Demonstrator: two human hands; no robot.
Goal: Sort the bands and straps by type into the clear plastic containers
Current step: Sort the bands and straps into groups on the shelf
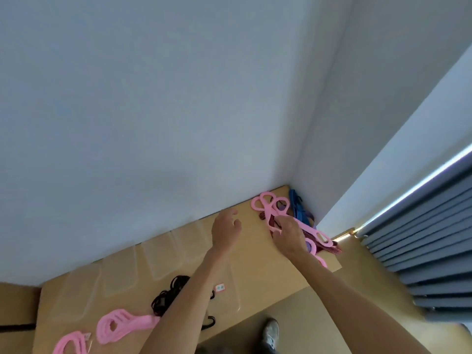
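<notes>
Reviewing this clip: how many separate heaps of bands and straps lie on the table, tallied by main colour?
Pink heaps: 3, one at the corner under the right hand, two near the front edge.
Black heaps: 1.
Total: 4.
Single bands are too tangled to count.

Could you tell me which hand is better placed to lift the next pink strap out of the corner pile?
Right. The right hand already rests on the pink strap in the pile; the left hand hovers beside it, empty.
</notes>
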